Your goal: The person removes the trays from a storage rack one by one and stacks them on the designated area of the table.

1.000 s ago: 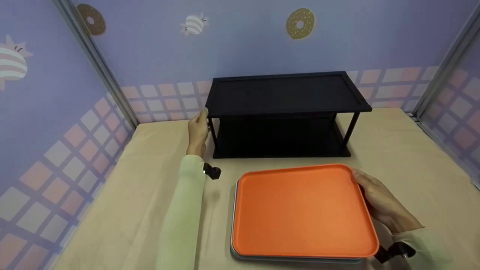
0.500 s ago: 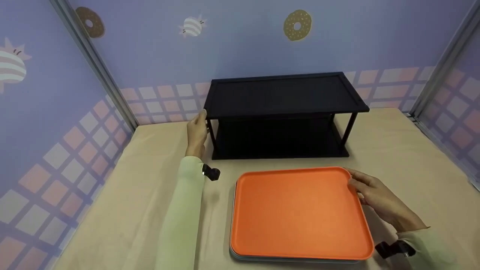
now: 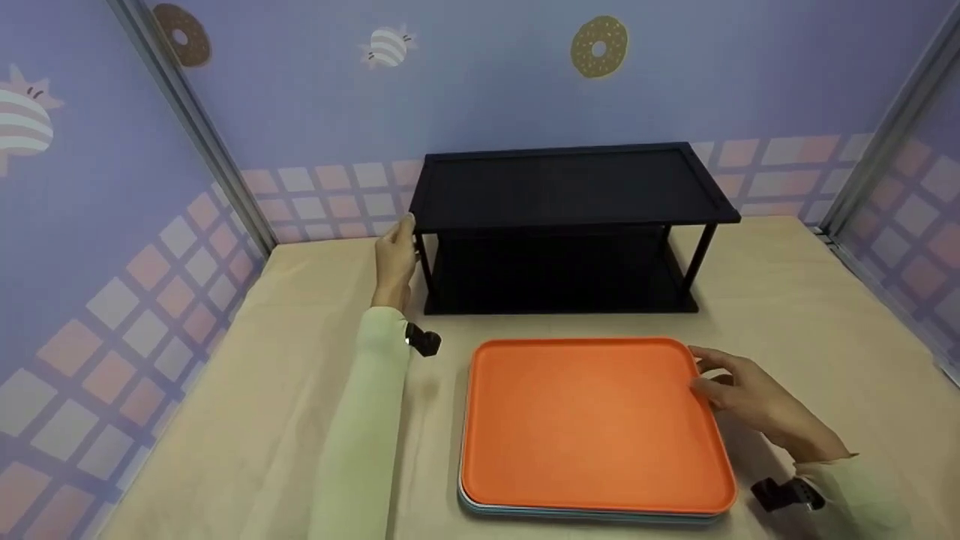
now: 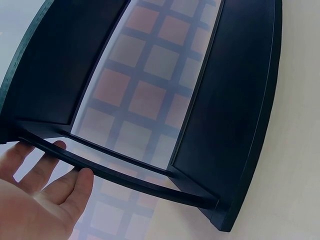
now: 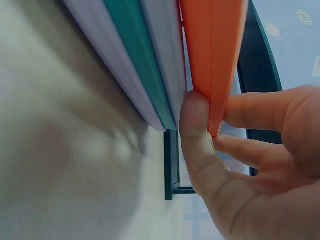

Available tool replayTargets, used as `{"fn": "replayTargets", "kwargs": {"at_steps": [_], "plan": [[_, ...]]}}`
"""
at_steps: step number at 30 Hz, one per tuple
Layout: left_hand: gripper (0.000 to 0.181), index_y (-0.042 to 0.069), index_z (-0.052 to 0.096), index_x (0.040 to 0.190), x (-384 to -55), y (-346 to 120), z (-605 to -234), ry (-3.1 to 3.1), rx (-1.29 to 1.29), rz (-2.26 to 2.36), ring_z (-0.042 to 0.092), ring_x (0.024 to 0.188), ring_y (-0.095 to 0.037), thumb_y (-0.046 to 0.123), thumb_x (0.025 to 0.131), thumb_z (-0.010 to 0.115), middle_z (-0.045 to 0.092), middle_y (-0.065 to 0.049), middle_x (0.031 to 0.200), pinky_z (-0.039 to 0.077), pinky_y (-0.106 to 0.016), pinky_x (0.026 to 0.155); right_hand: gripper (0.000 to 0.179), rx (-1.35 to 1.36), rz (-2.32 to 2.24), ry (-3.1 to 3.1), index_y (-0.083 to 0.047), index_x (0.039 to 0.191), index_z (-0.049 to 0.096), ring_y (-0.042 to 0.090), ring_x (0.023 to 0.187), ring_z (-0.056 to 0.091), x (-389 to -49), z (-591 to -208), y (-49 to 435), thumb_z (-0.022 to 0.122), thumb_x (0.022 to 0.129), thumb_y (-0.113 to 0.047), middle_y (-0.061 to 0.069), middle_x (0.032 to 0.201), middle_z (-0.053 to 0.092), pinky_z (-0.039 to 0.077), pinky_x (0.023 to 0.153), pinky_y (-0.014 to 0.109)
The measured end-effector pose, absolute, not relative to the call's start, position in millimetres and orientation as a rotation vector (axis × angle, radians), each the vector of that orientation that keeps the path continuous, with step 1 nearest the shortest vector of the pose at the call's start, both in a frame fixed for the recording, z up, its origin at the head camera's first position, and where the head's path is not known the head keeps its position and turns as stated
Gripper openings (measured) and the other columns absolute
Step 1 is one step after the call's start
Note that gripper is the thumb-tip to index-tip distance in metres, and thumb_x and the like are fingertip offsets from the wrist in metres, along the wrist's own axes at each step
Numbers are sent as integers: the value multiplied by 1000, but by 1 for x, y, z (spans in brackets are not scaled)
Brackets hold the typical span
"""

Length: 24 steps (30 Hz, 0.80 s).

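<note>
In the head view, an orange tray (image 3: 592, 420) lies on top of a stack of trays near the front of the table. My right hand (image 3: 761, 401) pinches its right edge near the far corner. Up close in the right wrist view, one digit sits under the orange rim and others lie against its opposite face. A narrow gap shows between it and the grey tray (image 5: 162, 45). At the back stands a black two-tier rack (image 3: 570, 187). My left hand (image 3: 395, 259) grips its front left corner, fingers curled around the post (image 4: 125, 184).
Beneath the orange tray, a teal tray (image 5: 135, 50) and a pale lilac tray (image 5: 105, 45) show in the right wrist view. The cloth-covered table (image 3: 300, 390) is bounded by a patterned back wall (image 3: 495, 75) and side walls with metal corner posts.
The orange tray has shifted left and turned slightly, lying squarer over the stack. My right hand has moved slightly nearer along its edge. My left hand stays on the rack.
</note>
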<state>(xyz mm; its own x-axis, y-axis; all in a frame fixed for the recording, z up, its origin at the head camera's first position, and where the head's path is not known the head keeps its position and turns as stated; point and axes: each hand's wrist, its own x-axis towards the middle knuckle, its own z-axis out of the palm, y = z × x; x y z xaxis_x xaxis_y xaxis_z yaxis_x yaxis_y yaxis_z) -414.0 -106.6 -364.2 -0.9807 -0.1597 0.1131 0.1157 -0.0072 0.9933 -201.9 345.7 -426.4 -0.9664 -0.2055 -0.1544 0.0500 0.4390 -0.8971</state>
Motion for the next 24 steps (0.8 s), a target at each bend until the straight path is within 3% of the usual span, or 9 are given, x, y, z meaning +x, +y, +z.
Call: {"fn": "replayTargets", "kwargs": {"at_steps": [1, 2, 7, 8, 14, 16, 18, 19, 24], "plan": [[51, -1, 63, 124, -415, -106, -364, -2067, 50, -2104, 39, 148, -25, 44, 108, 47, 42, -7, 160, 39, -41, 117, 70, -135, -1542, 2448, 4, 160, 20, 30, 115, 61, -202, -428, 346, 58, 106, -16, 33, 144, 40, 59, 85, 35], [50, -4, 58, 110, -415, -105, -364, -2065, 49, -2106, 41, 147, -25, 44, 108, 47, 44, -7, 159, 40, -41, 116, 69, -136, -1545, 2442, 4, 160, 20, 29, 113, 62, -202, -429, 346, 58, 106, -16, 32, 144, 40, 59, 85, 35], [45, 3, 61, 118, -417, -105, -365, -2062, 43, -2114, 39, 147, -25, 44, 108, 46, 42, -7, 160, 39, -42, 117, 68, -130, -1559, 2407, 3, 160, 20, 26, 107, 63, -204, -433, 343, 57, 105, -13, 30, 141, 42, 59, 83, 35], [44, 2, 56, 106, -418, -105, -365, -2066, 38, -2111, 40, 147, -24, 45, 108, 45, 43, -6, 159, 39, -42, 117, 68, -128, -1560, 2405, 4, 160, 21, 25, 106, 63, -205, -434, 342, 57, 105, -13, 30, 140, 42, 59, 82, 35], [45, 4, 49, 90, -421, -105, -365, -2059, 35, -2132, 48, 133, -24, 45, 108, 45, 49, -9, 147, 40, -43, 115, 63, -119, -1539, 2446, 5, 159, 23, 25, 102, 62, -208, -433, 340, 54, 107, -14, 30, 140, 42, 59, 79, 35], [48, 3, 64, 120, -419, -107, -364, -2084, 28, -2119, 47, 138, -25, 45, 109, 44, 47, -9, 153, 39, -42, 117, 61, -117, -1515, 2468, 5, 158, 24, 24, 97, 62, -208, -433, 340, 52, 109, -18, 30, 140, 43, 58, 77, 35], [56, 10, 52, 149, -413, -109, -364, -2158, 17, -2023, 41, 146, -25, 48, 109, 42, 42, -7, 160, 36, -40, 119, 60, -114, -1478, 2525, 5, 157, 28, 25, 97, 62, -207, -432, 340, 50, 110, -25, 29, 140, 45, 57, 77, 35], [58, 12, 43, 155, -409, -111, -364, -2202, 2, -1954, 38, 149, -26, 48, 109, 40, 40, -8, 161, 34, -40, 120, 61, -115, -1453, 2568, 4, 157, 30, 26, 98, 62, -206, -430, 340, 50, 110, -29, 28, 140, 46, 57, 77, 35], [63, 5, 37, 157, -376, -117, -357, -2416, -114, -1476, 31, 152, -31, 48, 110, 35, 37, -14, 162, 26, -43, 124, 62, -143, -1331, 2839, -2, 156, 37, 40, 120, 59, -198, -418, 342, 49, 109, -41, 25, 142, 50, 55, 91, 47]]}}
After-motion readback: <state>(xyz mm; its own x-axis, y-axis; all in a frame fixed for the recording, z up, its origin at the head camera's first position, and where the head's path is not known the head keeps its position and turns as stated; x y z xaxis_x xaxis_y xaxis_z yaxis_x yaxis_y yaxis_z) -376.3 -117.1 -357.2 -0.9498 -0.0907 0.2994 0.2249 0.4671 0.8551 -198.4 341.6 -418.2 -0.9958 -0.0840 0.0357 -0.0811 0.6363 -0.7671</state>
